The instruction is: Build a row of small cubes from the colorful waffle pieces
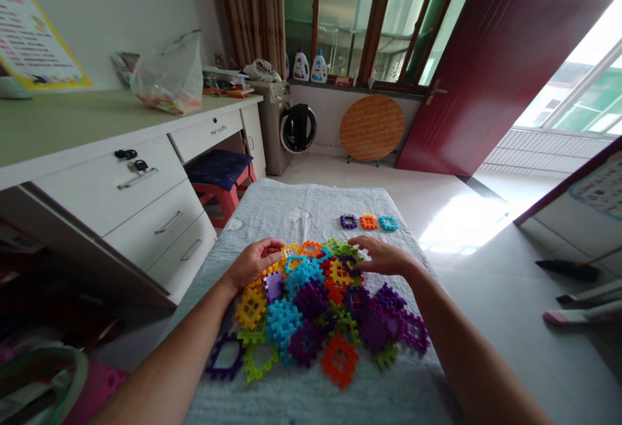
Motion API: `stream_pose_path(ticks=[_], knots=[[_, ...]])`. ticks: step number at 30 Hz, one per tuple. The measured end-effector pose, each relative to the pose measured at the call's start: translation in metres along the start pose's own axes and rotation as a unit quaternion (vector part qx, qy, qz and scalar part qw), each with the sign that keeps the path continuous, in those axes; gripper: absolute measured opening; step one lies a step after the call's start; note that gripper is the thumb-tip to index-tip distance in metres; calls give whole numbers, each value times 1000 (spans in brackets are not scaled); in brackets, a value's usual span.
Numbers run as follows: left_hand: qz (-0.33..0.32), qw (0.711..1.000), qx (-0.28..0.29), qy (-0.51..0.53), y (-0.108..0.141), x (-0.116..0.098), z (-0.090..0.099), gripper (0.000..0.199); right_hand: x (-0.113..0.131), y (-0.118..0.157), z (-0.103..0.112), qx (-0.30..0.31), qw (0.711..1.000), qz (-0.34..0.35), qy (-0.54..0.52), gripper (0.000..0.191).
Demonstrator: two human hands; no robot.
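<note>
A heap of colourful plastic interlocking blocks (pixel 306 298), square with notched edges, lies on a cloth-covered table. At the heap's far left, my left hand (pixel 256 264) has its thumb and fingertips closed at the edge of a yellow window-pattern block (pixel 290 251). My right hand (pixel 381 256) is over the heap's far right side, fingers apart and curved down near a green block (pixel 340 247) and purple ones; its fingertips are partly hidden. Beyond it, a purple block (pixel 348 221), an orange block (pixel 368 221) and a blue block (pixel 389 223) lie in a row.
The pale blue cloth (pixel 311 208) covers the table. At left stands a white desk (pixel 121 172) with drawers, and a red stool (pixel 226 179) beside it. A washing machine (pixel 275 127), a round wooden tabletop (pixel 372 128) and a dark red door (pixel 466 56) are farther back.
</note>
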State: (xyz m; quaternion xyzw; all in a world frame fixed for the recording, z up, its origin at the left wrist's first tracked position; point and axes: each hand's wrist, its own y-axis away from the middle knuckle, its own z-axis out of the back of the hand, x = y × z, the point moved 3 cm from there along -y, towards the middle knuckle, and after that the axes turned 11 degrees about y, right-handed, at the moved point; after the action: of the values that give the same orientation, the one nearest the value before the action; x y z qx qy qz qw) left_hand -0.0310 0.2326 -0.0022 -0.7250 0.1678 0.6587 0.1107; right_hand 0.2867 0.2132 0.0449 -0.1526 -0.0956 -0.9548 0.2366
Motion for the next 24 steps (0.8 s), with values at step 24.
stream_pose_path(ticks=[24], knots=[[9, 1000, 13, 1, 2, -3, -4, 37, -29, 16, -11, -118, 926, -145, -328, 37]])
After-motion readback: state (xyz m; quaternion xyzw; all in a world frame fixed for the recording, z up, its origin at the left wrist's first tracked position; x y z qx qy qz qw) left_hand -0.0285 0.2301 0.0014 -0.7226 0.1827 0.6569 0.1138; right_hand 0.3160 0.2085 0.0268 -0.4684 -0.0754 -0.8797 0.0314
